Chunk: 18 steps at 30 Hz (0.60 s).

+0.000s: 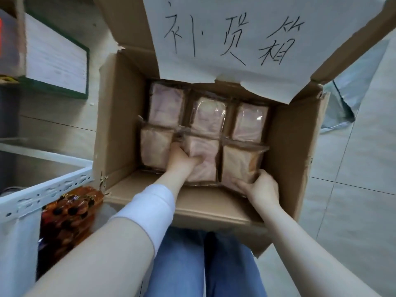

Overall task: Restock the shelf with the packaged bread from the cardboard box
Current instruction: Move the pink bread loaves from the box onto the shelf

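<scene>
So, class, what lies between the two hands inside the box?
In the head view, just two packs: the middle near pack, gripped by the left hand, and the right near pack, held by the right hand.

We wear a white sleeve (145, 206) on our left forearm (169, 179), ending short of the wrist; our right forearm (300, 239), left hand (182, 161) and right hand (263, 187) are bare; blue denim trousers (182, 264) cover our legs
</scene>
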Tool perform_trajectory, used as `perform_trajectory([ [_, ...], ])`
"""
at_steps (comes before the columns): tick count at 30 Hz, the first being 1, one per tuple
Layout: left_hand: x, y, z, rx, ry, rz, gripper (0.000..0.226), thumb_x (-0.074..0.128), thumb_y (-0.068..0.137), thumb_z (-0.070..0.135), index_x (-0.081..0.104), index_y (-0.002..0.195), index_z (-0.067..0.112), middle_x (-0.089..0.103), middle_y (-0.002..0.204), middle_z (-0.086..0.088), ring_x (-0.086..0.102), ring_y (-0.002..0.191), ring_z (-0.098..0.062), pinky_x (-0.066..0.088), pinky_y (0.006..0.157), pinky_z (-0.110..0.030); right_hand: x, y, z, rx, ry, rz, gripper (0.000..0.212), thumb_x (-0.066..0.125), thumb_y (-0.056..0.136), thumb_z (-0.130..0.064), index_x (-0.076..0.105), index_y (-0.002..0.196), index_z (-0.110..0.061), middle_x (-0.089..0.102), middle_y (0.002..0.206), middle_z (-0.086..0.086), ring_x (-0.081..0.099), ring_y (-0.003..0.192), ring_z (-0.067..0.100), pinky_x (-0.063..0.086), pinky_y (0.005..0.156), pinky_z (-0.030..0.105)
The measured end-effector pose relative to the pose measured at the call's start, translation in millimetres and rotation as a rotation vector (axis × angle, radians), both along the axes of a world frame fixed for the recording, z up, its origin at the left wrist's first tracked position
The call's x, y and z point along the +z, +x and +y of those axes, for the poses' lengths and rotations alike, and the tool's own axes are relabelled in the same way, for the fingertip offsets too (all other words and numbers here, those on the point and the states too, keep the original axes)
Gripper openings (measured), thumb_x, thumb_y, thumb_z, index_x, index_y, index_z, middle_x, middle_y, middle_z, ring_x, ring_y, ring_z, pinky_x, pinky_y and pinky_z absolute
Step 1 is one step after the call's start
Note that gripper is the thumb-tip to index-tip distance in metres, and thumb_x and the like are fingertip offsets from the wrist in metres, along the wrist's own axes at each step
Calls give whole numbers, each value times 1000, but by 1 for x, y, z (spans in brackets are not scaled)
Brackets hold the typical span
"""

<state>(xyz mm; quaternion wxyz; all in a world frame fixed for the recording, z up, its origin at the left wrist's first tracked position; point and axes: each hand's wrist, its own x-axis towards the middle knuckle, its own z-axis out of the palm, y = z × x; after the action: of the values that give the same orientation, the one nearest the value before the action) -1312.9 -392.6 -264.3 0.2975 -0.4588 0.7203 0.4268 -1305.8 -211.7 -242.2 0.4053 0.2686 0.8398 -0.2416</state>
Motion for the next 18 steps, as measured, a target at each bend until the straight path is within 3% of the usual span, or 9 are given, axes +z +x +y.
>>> perform_trajectory([
  [3, 36, 8, -15, 102, 164, 92, 44, 76, 71, 12, 51, 107, 16, 60, 96, 0, 57, 93, -18, 47, 79, -23, 29, 3, 5, -122, -84, 99, 39, 80, 67, -34, 58, 91, -11, 63, 90, 4, 59, 86, 24, 41, 69, 30],
  [5, 68, 19, -23, 162, 226, 137, 49, 75, 72, 10, 48, 114, 15, 60, 105, -2, 57, 100, -18, 48, 86, -27, 55, 8, 10, -203, -133, 165, 35, 80, 68, -33, 55, 81, -12, 60, 78, 0, 56, 79, 22, 44, 65, 32],
  [8, 123, 44, -33, 311, 280, 245, 66, 75, 74, 10, 38, 129, 10, 55, 118, -3, 56, 107, -18, 46, 95, -33, 100, 15, 10, -311, -282, 236, 39, 78, 71, -31, 54, 86, -6, 56, 86, 7, 54, 80, 22, 51, 65, 30],
  [10, 164, 66, -37, 393, 319, 337, 65, 74, 74, 13, 38, 128, 11, 57, 118, -4, 58, 108, -19, 47, 97, -38, 133, 24, 10, -357, -411, 239, 37, 77, 73, -26, 57, 100, -9, 64, 103, 9, 63, 92, 24, 56, 76, 32],
  [12, 208, 93, -41, 480, 350, 442, 62, 73, 75, 15, 40, 127, 13, 60, 116, -5, 61, 105, -21, 50, 93, -41, 171, 34, 5, -297, -529, 226, 37, 75, 74, -24, 59, 105, -14, 67, 110, 10, 66, 95, 25, 57, 80, 36],
  [15, 283, 142, -54, 633, 384, 618, 53, 68, 80, 17, 41, 126, 11, 62, 110, -6, 65, 96, -21, 55, 82, -37, 239, 55, -13, -142, -695, 207, 29, 72, 76, -22, 60, 103, -18, 69, 105, 8, 70, 85, 20, 58, 62, 24],
  [18, 368, 200, -80, 680, 312, 844, 34, 64, 82, 27, 55, 112, 14, 66, 104, -6, 66, 95, -18, 54, 84, -36, 315, 82, -47, 28, -846, 164, 30, 71, 75, -23, 61, 103, -20, 71, 105, 9, 70, 89, 21, 57, 76, 33],
])
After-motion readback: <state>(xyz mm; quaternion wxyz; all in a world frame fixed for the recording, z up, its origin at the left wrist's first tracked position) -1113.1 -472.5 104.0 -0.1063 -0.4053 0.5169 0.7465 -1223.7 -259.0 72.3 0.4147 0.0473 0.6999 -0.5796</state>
